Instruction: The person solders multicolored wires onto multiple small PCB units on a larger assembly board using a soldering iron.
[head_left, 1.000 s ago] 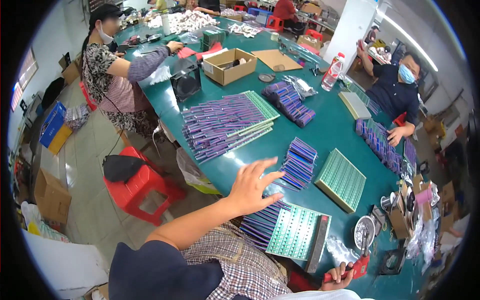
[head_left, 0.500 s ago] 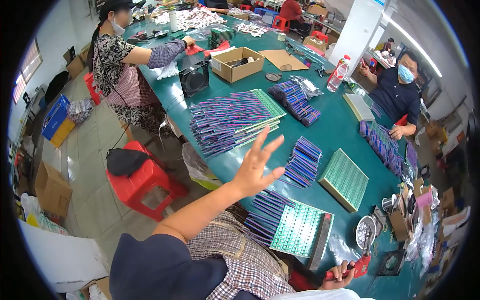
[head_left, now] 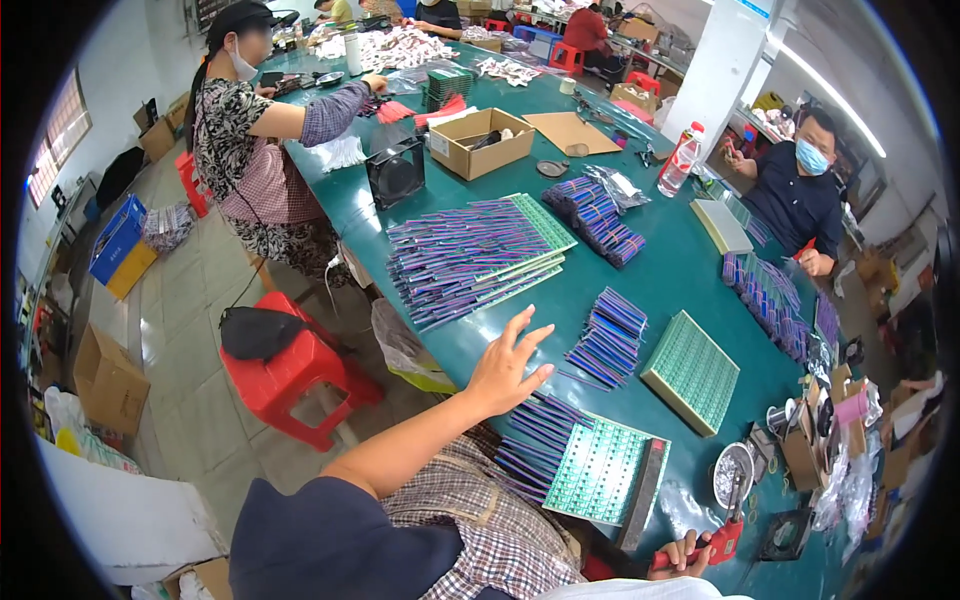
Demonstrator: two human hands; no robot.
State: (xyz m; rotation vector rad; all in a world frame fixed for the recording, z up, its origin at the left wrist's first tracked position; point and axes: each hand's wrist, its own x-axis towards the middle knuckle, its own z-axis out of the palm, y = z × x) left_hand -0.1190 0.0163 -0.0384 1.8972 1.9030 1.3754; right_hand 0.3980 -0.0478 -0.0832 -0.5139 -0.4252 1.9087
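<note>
Onlooker here. Containers first: bowl (head_left: 717,488), right side of the table (head_left: 655,265), silvery bits (head_left: 733,468) inside; the working end of the red tool (head_left: 725,543) points at it, contact unclear. Open carton (head_left: 505,157), far middle: one dark item (head_left: 490,138) plus something pale, too small to name. Bottle (head_left: 682,165), far right, red cap, clear contents. Blue-yellow bin (head_left: 122,245) on the floor, left; can't make out its contents.

Counts: bowl 1, open carton on the table 1, bottle 1, fan (head_left: 396,177) 1, far left.

Right hand (head_left: 683,553): clamped on the red tool's handle, near edge. Left hand (head_left: 503,375): holding nothing, fingers apart, over the near-left edge, just left of the wire pile (head_left: 607,340). Can't tell if it brushes any wire.

Work: 1 board (head_left: 600,465), near side between the two hands, purple-blue wires (head_left: 530,445) running off its left. 1 dark bar (head_left: 643,495) along its right edge. 1 green panel (head_left: 700,370) to the right, past the wire pile. Wired stack (head_left: 450,250) far left; layers overlap, no count. Tied bundles (head_left: 600,220) right of it.
</note>
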